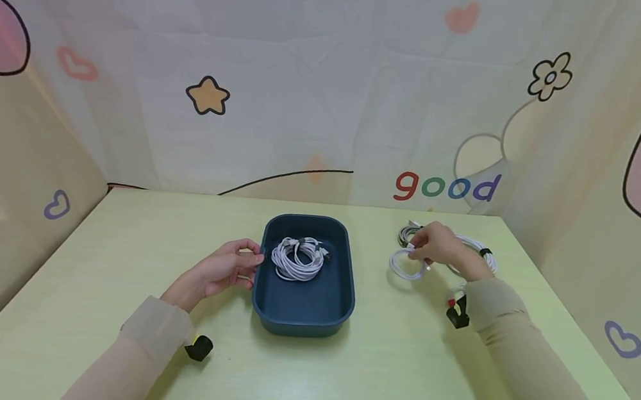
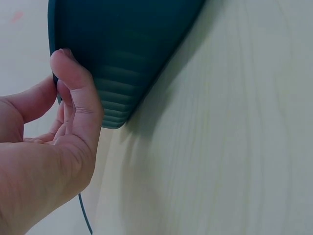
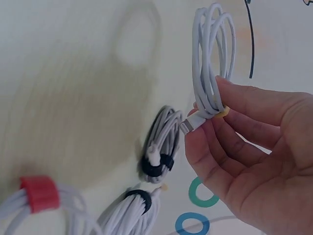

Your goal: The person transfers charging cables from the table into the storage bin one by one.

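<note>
My left hand (image 1: pixel 227 268) holds the left wall of a dark blue bin (image 1: pixel 301 328), its thumb and fingers pinching the rim (image 2: pixel 53 34). Inside that bin lie coiled white cables (image 1: pixel 293 269) with connector ends showing. To the right, my right hand (image 1: pixel 438 243) pinches a coiled white charging cable (image 3: pixel 208 63) between thumb and fingers, above the table. A flat metal connector (image 3: pixel 187 126) sticks out from this coil beside the fingertips, and a yellowish tie (image 3: pixel 223 112) shows at its base.
Near the right hand lie a grey cable coil (image 3: pixel 168 132) with a black strap, a white cable coil (image 1: pixel 489 257) with a black strap, and a white cable with a red strap (image 3: pixel 40 194), partly hidden by the sleeve in the head view. A printed curtain (image 1: pixel 283 106) hangs behind the table.
</note>
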Action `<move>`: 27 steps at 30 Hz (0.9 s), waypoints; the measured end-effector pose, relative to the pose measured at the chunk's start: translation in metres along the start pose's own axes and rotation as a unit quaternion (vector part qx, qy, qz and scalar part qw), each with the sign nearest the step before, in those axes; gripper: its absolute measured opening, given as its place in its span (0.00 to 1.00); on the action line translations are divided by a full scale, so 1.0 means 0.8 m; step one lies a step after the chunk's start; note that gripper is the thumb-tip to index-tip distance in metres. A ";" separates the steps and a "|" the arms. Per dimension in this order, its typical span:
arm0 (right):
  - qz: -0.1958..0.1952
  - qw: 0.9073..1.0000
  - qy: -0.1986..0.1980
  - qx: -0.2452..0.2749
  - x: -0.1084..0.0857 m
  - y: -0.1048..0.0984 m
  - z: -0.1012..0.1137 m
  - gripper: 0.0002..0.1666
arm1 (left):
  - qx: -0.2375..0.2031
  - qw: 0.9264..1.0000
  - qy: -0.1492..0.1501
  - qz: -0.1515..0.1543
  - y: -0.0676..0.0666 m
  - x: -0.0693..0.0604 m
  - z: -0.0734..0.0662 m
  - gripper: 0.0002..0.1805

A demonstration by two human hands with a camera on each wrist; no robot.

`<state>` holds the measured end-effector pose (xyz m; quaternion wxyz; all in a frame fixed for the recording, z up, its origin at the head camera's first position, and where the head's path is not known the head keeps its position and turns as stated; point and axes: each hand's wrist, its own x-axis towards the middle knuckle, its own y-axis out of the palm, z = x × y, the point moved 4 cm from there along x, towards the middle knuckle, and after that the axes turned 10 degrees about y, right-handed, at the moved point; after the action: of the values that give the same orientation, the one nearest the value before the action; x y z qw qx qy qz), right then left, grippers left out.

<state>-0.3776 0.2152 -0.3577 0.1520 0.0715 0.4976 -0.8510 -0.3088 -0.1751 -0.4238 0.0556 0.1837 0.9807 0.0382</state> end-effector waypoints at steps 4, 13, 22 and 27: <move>-0.004 1.000 -0.004 -0.005 0.003 -0.002 0.014 0.16 | -0.001 1.000 -0.001 0.000 0.001 0.000 0.000 0.05; 0.007 1.000 -0.026 0.005 0.006 -0.002 0.045 0.15 | 0.001 1.000 -0.001 -0.001 -0.001 0.000 0.001 0.06; 0.011 0.999 -0.040 0.009 0.005 0.002 0.079 0.16 | 0.003 1.000 -0.004 -0.004 -0.001 0.001 0.001 0.06; 0.015 0.998 -0.053 0.010 0.002 0.006 0.102 0.15 | 0.003 1.000 -0.005 -0.004 -0.001 0.001 0.000 0.06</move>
<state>-0.3748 0.1418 -0.3221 0.1902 0.0348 0.4795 -0.8560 -0.3097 -0.1755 -0.4241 0.0602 0.1805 0.9811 0.0342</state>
